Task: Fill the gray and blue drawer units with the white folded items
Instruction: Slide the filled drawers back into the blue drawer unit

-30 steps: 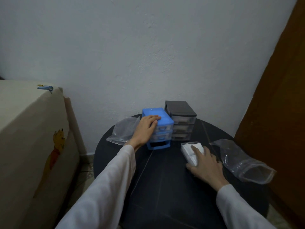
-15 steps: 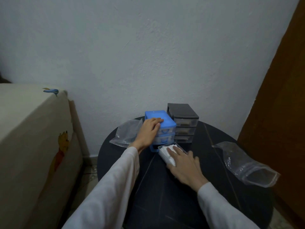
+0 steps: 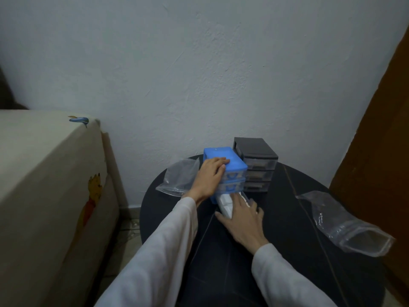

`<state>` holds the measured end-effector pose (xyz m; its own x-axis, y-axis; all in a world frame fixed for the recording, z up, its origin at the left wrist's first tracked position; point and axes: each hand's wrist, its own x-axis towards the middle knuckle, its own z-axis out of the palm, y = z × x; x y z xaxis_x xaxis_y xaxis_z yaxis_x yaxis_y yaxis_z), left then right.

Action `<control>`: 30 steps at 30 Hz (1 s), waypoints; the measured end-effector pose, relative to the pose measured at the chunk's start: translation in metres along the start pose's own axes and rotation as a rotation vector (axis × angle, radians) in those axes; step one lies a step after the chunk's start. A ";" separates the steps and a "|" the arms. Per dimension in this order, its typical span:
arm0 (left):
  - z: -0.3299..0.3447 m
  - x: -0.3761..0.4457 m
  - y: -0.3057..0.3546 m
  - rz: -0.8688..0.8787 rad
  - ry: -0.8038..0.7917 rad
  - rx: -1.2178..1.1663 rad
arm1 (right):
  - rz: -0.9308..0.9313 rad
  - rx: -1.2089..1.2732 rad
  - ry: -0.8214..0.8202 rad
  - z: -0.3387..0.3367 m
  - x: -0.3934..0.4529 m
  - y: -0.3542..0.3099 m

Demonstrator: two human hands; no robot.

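At the round black table's point(image 3: 287, 251) far edge, the blue drawer unit point(image 3: 230, 165) is pressed by the left hand's point(image 3: 210, 176) flat fingers; a white folded item point(image 3: 225, 203) is clasped by the right hand point(image 3: 241, 220) at its bottom drawer.

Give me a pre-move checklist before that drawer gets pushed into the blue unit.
1. Left hand rests flat on the blue plastic drawer unit, steadying it: ok.
2. Right hand on the clear drawer holding white folded items: ok.
3. Drawer nose at the unit's bottom slot: ok.
4. Drawer square to the slot: cannot tell.
5. Gray plastic drawer unit drawers closed: ok.
6. Round black table path free: ok.
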<state>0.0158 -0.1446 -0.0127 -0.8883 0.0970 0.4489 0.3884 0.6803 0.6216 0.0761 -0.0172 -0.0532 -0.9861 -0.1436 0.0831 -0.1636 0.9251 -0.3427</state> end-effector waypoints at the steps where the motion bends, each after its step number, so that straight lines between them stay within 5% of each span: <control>1: 0.000 0.000 0.000 0.002 -0.001 -0.002 | -0.017 0.002 0.014 0.000 -0.001 0.001; 4: -0.001 -0.001 -0.001 0.004 -0.002 -0.014 | -0.174 -0.041 0.007 -0.012 -0.004 0.012; 8: 0.000 0.000 -0.002 0.020 0.020 -0.027 | -0.408 -0.103 -0.273 -0.039 -0.005 0.038; 12: 0.002 0.000 -0.004 0.011 0.020 -0.028 | -0.519 -0.262 -0.332 -0.041 0.002 0.047; 17: 0.002 -0.001 -0.004 0.005 0.004 -0.026 | -0.529 -0.371 -0.241 -0.035 0.010 0.037; 24: 0.002 0.001 -0.006 0.021 0.017 -0.031 | -0.594 -0.377 0.119 -0.011 0.016 0.034; 30: 0.005 0.001 -0.007 0.026 0.032 -0.040 | -0.640 -0.241 0.141 -0.009 0.020 0.037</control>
<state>0.0115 -0.1456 -0.0195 -0.8696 0.0909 0.4853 0.4215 0.6485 0.6339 0.0502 0.0173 -0.0553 -0.6818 -0.6548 0.3261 -0.6848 0.7281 0.0302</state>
